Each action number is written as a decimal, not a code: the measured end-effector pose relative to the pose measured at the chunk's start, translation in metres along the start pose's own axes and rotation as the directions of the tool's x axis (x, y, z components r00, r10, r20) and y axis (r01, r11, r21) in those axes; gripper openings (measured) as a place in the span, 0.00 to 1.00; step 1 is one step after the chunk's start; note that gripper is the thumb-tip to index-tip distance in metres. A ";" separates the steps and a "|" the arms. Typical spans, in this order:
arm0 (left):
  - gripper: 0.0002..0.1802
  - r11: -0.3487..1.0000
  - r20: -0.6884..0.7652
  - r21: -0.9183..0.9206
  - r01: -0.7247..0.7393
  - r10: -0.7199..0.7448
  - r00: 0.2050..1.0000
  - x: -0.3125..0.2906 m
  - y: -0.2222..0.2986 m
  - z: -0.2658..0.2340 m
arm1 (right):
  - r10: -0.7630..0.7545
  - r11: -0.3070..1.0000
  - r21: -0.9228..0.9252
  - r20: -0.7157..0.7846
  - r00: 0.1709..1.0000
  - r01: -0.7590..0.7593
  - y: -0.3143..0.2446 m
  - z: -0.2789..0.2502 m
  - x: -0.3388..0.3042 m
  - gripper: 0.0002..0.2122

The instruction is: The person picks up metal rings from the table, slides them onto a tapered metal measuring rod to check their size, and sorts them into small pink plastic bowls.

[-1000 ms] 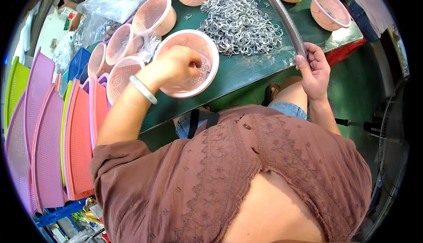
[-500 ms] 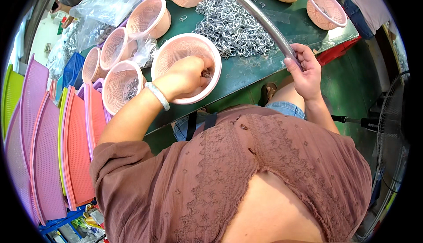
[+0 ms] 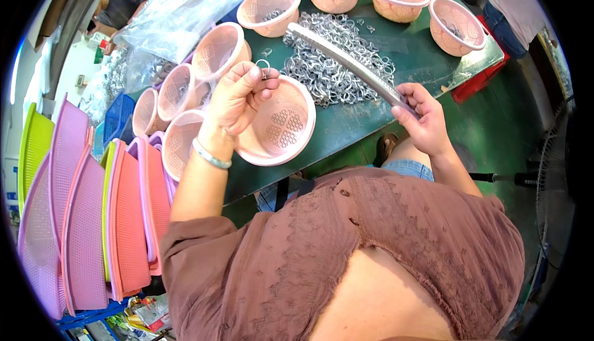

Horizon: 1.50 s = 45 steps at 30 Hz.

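Observation:
My left hand [image 3: 238,96] is raised over the near pink plastic basket [image 3: 303,146], its fingers pinching a small silver metal ring [image 3: 265,65]. The floor of that basket, with its pattern of holes, shows beside my wrist. In my right hand [image 3: 422,121], at the table's near edge, is the lower end of a long, narrow grey metal bar [image 3: 346,61] with fine marks along it. The bar slants up and left, its far end above a heap of silver metal rings [image 3: 365,87]; it looks curved.
More pink baskets [image 3: 269,10] ring the heap on the green table [image 3: 408,47], several with rings inside. Clear plastic sheeting [image 3: 167,25] lies at the back left. Stacked coloured baskets [image 3: 86,217] stand left. Two other people are beyond the table; a fan [image 3: 547,174] stands right.
My left hand has come up out of the near basket and now holds a ring. The bar in my right hand tilts lower to the left. The view has shifted slightly.

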<state>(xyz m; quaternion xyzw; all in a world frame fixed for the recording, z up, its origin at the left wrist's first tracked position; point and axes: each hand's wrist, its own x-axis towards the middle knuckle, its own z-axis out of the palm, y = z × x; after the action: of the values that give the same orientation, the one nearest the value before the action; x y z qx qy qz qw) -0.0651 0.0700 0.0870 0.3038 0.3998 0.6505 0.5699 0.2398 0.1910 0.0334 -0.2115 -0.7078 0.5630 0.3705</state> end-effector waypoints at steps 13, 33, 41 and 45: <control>0.04 0.887 -0.011 0.156 -0.435 0.442 0.897 -0.004 -0.004 0.019 | -0.137 0.955 -0.248 0.113 0.984 0.162 -0.020 0.012 0.005 0.11; 0.38 0.858 0.108 0.454 -0.239 0.213 0.971 -0.003 0.007 0.035 | -0.224 0.889 -0.380 0.127 0.966 0.256 -0.031 0.019 0.011 0.13; 0.32 0.921 0.142 0.328 -0.211 0.173 0.975 -0.004 -0.009 0.041 | -0.429 0.795 -0.440 0.078 0.900 0.417 -0.024 0.039 0.017 0.14; 0.19 0.949 0.095 0.229 -0.216 0.199 0.975 -0.007 -0.015 0.039 | -0.441 0.792 -0.437 0.073 0.895 0.426 -0.021 0.043 0.019 0.14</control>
<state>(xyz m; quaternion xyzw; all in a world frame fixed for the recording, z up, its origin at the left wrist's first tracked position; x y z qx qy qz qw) -0.0235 0.0701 0.0940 0.4332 0.4202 0.6431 0.4714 0.1975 0.1712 0.0553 -0.1316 -0.8401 0.2838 0.4431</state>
